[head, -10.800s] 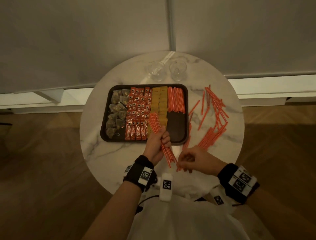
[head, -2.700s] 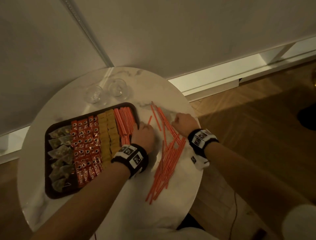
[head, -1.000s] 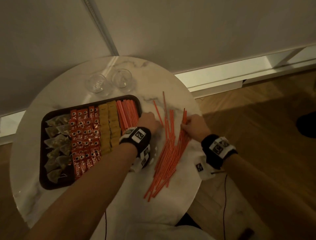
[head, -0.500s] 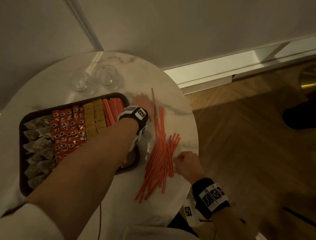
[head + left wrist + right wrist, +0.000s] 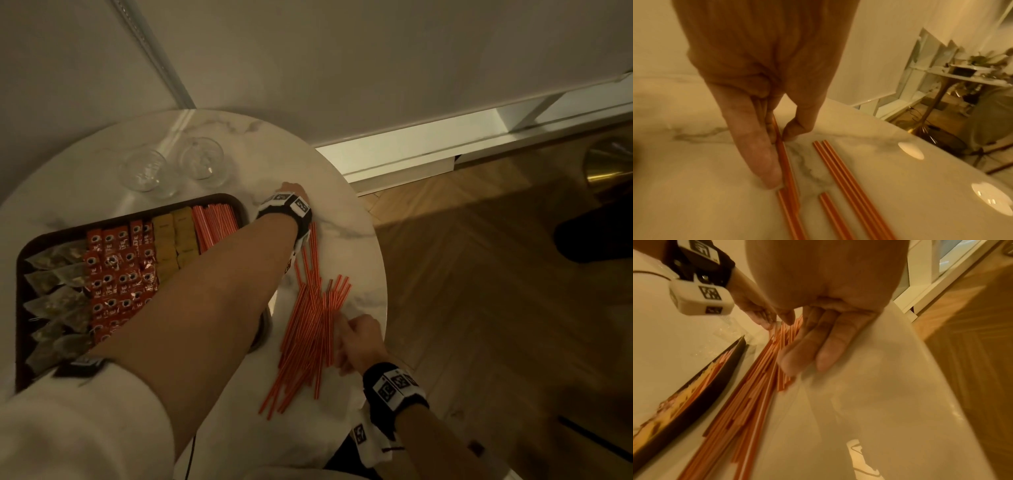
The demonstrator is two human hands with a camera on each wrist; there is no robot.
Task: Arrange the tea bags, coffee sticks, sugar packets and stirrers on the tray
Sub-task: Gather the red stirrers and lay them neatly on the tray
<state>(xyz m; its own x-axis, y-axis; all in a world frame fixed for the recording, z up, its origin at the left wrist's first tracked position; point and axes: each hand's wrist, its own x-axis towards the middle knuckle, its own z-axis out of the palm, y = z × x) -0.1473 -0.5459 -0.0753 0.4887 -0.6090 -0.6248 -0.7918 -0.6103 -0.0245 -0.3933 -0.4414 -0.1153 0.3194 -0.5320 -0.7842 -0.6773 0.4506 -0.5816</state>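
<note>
A dark tray (image 5: 219, 197) on the left of the round marble table (image 5: 337, 212) holds tea bags (image 5: 54, 274), red coffee sticks (image 5: 116, 267), yellow sugar packets (image 5: 171, 236) and a row of orange stirrers (image 5: 214, 222). A loose pile of stirrers (image 5: 308, 335) lies on the table right of the tray. My left hand (image 5: 293, 189) reaches past the tray's far right corner. In the left wrist view, this left hand (image 5: 780, 139) pinches one stirrer (image 5: 787, 170) against the table. My right hand (image 5: 342, 335) lies against the pile's right side with straight fingers (image 5: 812, 353).
Two empty glasses (image 5: 145, 169) (image 5: 202, 159) stand behind the tray. The table's right edge runs just beyond the right hand, with wooden floor (image 5: 479, 308) below. A wall and white skirting close off the far side.
My left hand moved from the tray's corner out to a lone stirrer at the far side and pinched it. My right hand drew back to the pile's near right side.
</note>
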